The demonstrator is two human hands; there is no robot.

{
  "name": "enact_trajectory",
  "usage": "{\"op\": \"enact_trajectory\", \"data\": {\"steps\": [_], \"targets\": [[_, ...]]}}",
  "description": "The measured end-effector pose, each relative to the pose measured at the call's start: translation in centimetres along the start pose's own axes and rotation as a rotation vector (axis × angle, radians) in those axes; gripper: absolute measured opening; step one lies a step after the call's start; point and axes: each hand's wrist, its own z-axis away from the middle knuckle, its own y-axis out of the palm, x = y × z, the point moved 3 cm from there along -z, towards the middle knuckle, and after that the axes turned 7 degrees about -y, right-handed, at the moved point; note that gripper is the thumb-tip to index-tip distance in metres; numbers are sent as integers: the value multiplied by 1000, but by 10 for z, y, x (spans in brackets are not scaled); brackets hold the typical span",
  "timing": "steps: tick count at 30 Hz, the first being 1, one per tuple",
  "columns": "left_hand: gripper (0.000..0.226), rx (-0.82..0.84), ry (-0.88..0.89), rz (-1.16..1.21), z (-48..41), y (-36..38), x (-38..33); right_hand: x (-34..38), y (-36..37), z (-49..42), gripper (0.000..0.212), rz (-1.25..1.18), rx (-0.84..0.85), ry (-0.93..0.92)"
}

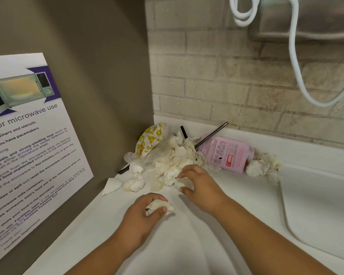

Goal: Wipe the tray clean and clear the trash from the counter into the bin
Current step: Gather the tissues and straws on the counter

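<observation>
Both hands reach over the white counter (187,247). The left hand (143,215) curls round a crumpled tissue (160,207). The right hand (200,185) pinches a wad (179,182) at the near edge of the trash pile (173,157), thumb and fingers closed on it. A microwave poster (28,147) on the left wall is cut off by the frame. At right a recessed white basin (316,205) runs out of view; sink or tray, I cannot tell. The pile of stained tissues sits in the back corner and half buries a smiley-print wrapper (149,140), a metal straw (213,134) and a black straw (184,132). A pink bottle (229,153) lies on its side against the pile, its cap end partly hidden by a tissue ball (261,165); its contents are unclear.
</observation>
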Motion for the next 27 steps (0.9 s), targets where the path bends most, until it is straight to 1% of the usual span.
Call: {"op": "enact_trajectory", "data": {"steps": [2,4,7,9,12,14,17,21,24,27], "targets": [[14,-14,13,-6,2,-4,0,3,8,-8,51,83,67,-9],[16,-21,25,-23,5,-7,0,2,16,-13,63,108,126,45],[25,-27,19,-24,8,-13,4,-1,27,-13,71,164,115,96],[28,-35,10,-18,11,-18,6,-4,31,-9,63,170,81,93],[25,-53,-8,15,12,-25,8,-5,31,-2,43,124,16,60],[16,-64,-25,48,12,-27,8,-4,30,1,37,130,28,23],[14,-72,-29,49,14,-27,8,0,26,5,29,107,63,14],[22,-89,-2,-21,17,-27,7,4,27,14,24,81,67,-15],[21,-123,0,-73,22,-35,6,7,26,26,24,-8,77,7],[25,-160,-14,-65,34,-46,9,15,22,40,25,-109,73,24]]}}
